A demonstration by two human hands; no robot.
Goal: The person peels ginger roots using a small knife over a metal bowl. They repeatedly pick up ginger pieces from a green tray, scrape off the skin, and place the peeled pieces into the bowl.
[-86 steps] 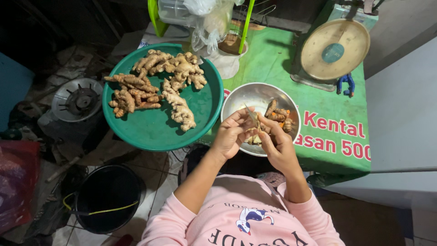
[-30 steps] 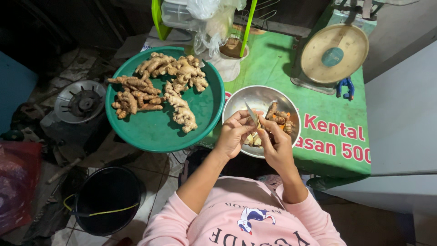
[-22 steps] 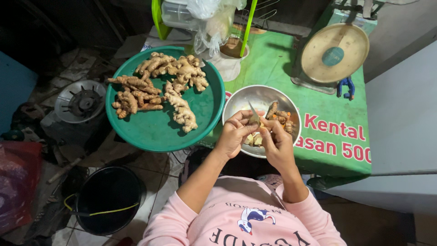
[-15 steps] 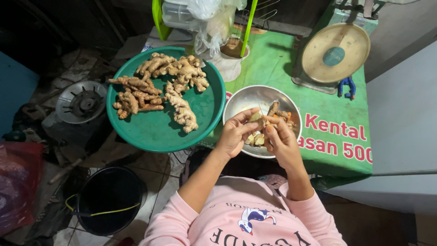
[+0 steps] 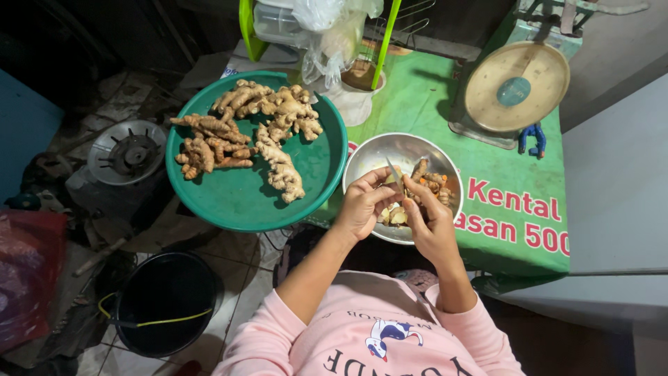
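– What's left of the steel bowl [image 5: 369, 154]?

– A green tray [image 5: 236, 202] of knobbly tan ginger roots [image 5: 278, 150], touching its rim.

– And over the bowl?

– Her left hand [image 5: 362, 205] curls round a small knife [image 5: 394, 174]; her right hand [image 5: 431, 221] pinches a pale, peeled piece [image 5: 398, 189], hard to make out.

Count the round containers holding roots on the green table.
2: the green basin of whole roots at the table's left edge, and the steel bowl under both hands, right of it. None look hidden.

A weighing scale [image 5: 516, 87], black bucket [image 5: 163, 303] and burner [image 5: 127, 151].
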